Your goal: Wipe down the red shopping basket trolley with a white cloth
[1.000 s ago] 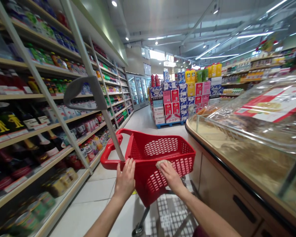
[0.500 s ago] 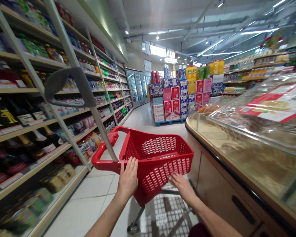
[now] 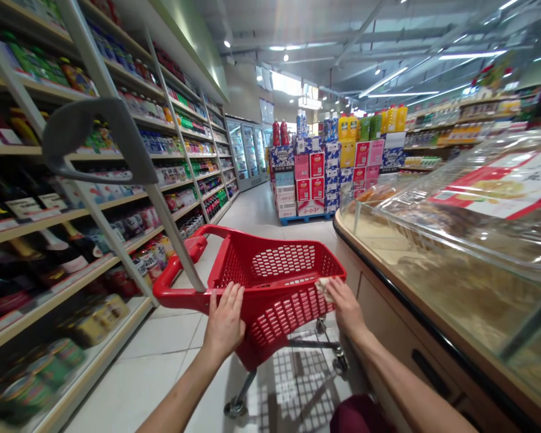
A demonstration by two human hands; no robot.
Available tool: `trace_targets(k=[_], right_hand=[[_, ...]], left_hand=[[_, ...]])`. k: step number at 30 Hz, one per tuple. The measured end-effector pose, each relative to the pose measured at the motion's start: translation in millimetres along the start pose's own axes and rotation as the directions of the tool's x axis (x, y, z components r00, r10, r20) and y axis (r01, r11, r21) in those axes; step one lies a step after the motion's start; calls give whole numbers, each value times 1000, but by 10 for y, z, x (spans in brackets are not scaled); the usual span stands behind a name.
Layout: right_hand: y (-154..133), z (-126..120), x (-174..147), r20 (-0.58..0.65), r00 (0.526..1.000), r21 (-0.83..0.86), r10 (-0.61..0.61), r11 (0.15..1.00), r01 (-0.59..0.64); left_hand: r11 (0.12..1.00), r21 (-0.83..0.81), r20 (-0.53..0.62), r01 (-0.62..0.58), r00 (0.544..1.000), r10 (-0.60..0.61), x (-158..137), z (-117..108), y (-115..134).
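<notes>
In front of me stands a red plastic shopping cart [image 3: 270,300] with a perforated basket, side-on. My left hand [image 3: 226,322] holds its near rim, with the fingers laid together over the edge below the grey post. A small crumpled whitish cloth [image 3: 323,287] is in my right hand [image 3: 348,307]. The fingers of that hand press the cloth against the rim near the basket's right end. Nothing shows inside the visible part of the basket. The cart's red handle [image 3: 175,279] is at the left, apart from both hands.
A grey loop bracket [image 3: 137,144] tops the cart's post. Shelves of bottles and cans [image 3: 130,231] line the left side. At right is a counter [image 3: 388,288] with clear plastic food packs [image 3: 487,186]. Stacked drink boxes [image 3: 310,180] stand ahead, and upright fridges [image 3: 250,150] farther back.
My right hand has moved up the basket's side to the rim near its right end, and the cloth now shows. My left hand stays on the rim. The view has shifted slightly.
</notes>
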State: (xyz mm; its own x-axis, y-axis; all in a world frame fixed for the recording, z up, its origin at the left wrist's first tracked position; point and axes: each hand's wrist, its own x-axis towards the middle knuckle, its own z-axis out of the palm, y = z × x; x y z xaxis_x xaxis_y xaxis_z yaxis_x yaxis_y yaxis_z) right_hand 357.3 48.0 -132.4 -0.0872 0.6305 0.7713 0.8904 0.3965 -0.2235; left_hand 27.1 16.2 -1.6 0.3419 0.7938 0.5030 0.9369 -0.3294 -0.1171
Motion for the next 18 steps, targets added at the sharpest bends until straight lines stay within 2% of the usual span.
trace_targets(k=[2,4,7,10,13,15,18], right_hand=[[100,-47,90,-14,992,-21,123,992,-124],[151,-29,29,39,973,-46,226,974,-224],[180,31,-215,115,956,-55,270,963,-265],[287,-43,-190,39,953,-32,299,954,-298],[413,-180,188,-102,933,-6,346,937,-349],[335,-174,427,-98,935,8,341,940,-342],[-127,43,530,-5,962,32,272,962,-272]], left_hand=[[1000,-9,-12,0,1000,0,2,-8,4],[1000,-10,-21,-5,1000,5,4,-9,6],[1000,-9,-26,-9,1000,9,6,-3,6],[1000,-15,-23,-2,1000,1,6,6,10],[1000,-17,-33,5,999,-5,2,20,19],[1000,-8,-49,5,999,-6,-4,33,23],[1000,9,-53,10,999,-9,-15,54,18]])
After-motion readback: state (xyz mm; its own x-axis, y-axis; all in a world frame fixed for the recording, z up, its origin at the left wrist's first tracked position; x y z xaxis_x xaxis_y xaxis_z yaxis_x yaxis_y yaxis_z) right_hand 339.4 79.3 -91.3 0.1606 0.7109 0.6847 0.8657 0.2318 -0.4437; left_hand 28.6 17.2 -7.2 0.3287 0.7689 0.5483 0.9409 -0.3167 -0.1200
